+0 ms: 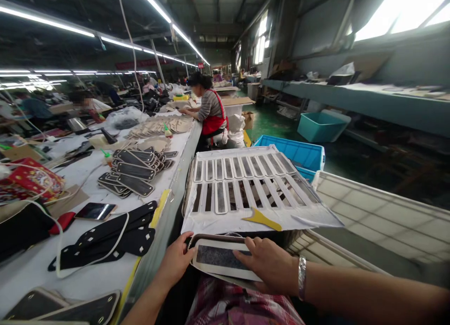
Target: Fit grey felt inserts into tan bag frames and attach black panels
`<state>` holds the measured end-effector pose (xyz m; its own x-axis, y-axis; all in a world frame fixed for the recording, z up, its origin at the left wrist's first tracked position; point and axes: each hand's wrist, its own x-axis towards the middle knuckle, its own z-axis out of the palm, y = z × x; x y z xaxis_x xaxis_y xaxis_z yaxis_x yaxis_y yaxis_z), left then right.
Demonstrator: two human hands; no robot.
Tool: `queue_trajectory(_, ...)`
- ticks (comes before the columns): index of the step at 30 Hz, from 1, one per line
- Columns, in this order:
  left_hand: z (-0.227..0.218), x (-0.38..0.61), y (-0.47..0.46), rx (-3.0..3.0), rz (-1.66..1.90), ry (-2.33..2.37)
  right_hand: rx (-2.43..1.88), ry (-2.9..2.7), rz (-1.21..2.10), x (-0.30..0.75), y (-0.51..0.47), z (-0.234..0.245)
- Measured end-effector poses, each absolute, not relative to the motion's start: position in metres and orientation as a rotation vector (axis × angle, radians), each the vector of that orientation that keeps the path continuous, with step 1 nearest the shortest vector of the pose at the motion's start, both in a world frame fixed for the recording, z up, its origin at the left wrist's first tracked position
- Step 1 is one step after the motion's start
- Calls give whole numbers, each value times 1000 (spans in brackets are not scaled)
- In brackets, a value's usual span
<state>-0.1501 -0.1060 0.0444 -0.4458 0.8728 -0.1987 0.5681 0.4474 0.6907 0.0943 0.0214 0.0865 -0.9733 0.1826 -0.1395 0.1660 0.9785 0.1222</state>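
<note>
Close to my lap lies an oblong panel [216, 256] with a dark grey centre, a pale border and a brown rim. At its left end my left hand [177, 259] pinches the edge between thumb and fingers. My right hand [270, 259] rests over the right part, its thumb on the dark centre and its fingers across the far edge; the lower side of its grip is hidden. Just beyond is a white slotted frame [207, 224] with similar narrow panels [221, 197] set along its rows. A yellow forked flat piece [262, 218] lies on its near edge.
On the left, a white-covered table [84, 175] carries stacked dark panels [135, 168], black cut pieces [108, 236] and a phone [95, 211]. Blue bins [298, 149] and a white crate [383, 203] stand right of the frame. A co-worker [211, 107] sits further along the table.
</note>
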Motion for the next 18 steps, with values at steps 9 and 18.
queue_trajectory(9,67,-152,-93,1680,-183,2276,301,2877,118,70,26,78)
queue_trajectory(18,106,-111,-68,2092,-117,1931,394,2897,17,83,28,70)
